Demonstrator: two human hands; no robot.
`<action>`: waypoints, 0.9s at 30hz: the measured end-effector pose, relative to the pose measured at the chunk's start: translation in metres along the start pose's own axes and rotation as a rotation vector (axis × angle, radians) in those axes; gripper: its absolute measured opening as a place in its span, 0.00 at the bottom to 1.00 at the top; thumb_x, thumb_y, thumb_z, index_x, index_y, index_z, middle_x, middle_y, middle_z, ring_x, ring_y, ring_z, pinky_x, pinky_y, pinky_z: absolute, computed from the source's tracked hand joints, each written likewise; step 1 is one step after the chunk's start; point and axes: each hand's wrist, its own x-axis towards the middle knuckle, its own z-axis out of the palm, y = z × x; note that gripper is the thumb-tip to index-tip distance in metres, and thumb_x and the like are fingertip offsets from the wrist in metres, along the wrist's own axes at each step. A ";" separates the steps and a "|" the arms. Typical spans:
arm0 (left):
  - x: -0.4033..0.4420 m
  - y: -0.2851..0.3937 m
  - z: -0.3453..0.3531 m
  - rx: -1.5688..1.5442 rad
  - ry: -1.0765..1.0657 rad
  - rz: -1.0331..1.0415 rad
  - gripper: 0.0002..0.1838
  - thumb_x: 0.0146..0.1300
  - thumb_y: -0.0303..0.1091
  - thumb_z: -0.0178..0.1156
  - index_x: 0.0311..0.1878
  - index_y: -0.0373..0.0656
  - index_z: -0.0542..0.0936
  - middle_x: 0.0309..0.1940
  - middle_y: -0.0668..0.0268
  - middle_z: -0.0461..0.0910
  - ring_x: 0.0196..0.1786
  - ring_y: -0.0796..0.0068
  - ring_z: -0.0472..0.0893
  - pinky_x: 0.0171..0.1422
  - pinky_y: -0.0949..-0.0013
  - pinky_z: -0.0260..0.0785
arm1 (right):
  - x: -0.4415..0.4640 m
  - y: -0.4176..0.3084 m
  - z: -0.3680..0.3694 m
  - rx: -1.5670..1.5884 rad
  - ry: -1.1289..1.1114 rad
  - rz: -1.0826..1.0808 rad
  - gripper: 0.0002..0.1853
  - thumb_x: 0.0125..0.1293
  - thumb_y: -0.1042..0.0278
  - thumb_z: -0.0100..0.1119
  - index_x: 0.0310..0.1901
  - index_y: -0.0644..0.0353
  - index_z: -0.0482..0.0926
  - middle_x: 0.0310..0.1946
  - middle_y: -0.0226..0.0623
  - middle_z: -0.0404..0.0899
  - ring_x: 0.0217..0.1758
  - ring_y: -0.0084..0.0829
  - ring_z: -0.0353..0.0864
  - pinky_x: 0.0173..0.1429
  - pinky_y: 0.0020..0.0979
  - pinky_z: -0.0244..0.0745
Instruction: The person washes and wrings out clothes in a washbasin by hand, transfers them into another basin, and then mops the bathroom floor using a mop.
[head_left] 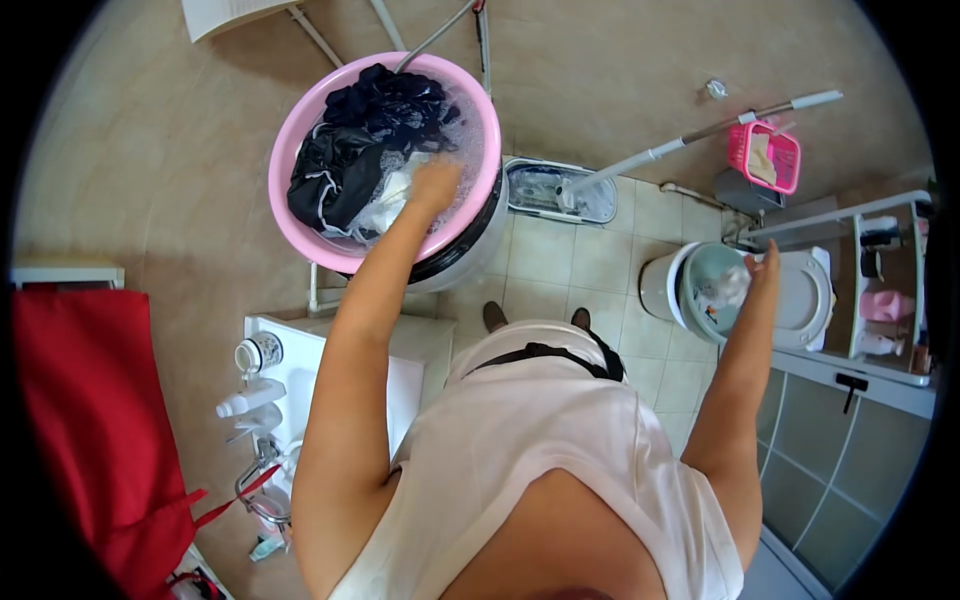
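Observation:
A pink basin (pixel 287 130) full of sudsy water holds dark navy cloth (pixel 385 100), black cloth with white trim (pixel 335 175) and a white cloth (pixel 392 195). My left hand (pixel 436 184) is over the basin's right part, beside the white cloth; its fingers are blurred and point down toward the suds. Off to the right, my right hand (pixel 766 262) is raised at the edge of a pale green bucket (pixel 700 285), fingers apart and nothing visible in it. Something clear and crumpled (pixel 728 288) lies inside that bucket.
A mop (pixel 655 153) leans from a rectangular mop bucket (pixel 540 190). Near the right hand are a toilet (pixel 805 300) and a shelf with bottles (pixel 890 290). A pink basket (pixel 782 160) stands by the wall. At left are a sink (pixel 300 350) and red cloth (pixel 95 420).

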 end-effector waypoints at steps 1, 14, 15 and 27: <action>0.001 0.001 -0.001 -0.097 0.080 -0.028 0.14 0.59 0.28 0.50 0.46 0.44 0.80 0.48 0.53 0.79 0.51 0.54 0.79 0.56 0.53 0.68 | -0.009 0.009 0.020 -0.002 -0.073 0.027 0.30 0.61 0.43 0.57 0.61 0.50 0.69 0.61 0.41 0.66 0.56 0.47 0.73 0.51 0.50 0.74; -0.007 -0.018 -0.171 -1.293 0.730 -0.161 0.11 0.65 0.31 0.57 0.47 0.36 0.78 0.39 0.67 0.81 0.40 0.77 0.77 0.46 0.74 0.68 | -0.496 0.105 0.300 -0.493 -1.447 -0.732 0.30 0.63 0.59 0.62 0.65 0.58 0.66 0.55 0.43 0.75 0.51 0.29 0.77 0.56 0.29 0.71; -0.012 -0.012 -0.199 -1.365 0.765 -0.108 0.11 0.65 0.31 0.57 0.48 0.37 0.78 0.39 0.67 0.81 0.40 0.78 0.78 0.46 0.75 0.68 | -0.520 0.112 0.314 -0.459 -1.477 -0.852 0.36 0.58 0.58 0.65 0.67 0.57 0.64 0.55 0.45 0.75 0.50 0.30 0.77 0.56 0.30 0.71; -0.056 -0.104 -0.242 -1.250 0.874 -0.247 0.15 0.64 0.36 0.59 0.49 0.37 0.77 0.34 0.69 0.78 0.33 0.79 0.74 0.41 0.74 0.67 | -0.595 0.108 0.421 -0.207 -1.260 -0.283 0.09 0.61 0.67 0.51 0.37 0.64 0.77 0.24 0.34 0.75 0.26 0.32 0.77 0.36 0.34 0.76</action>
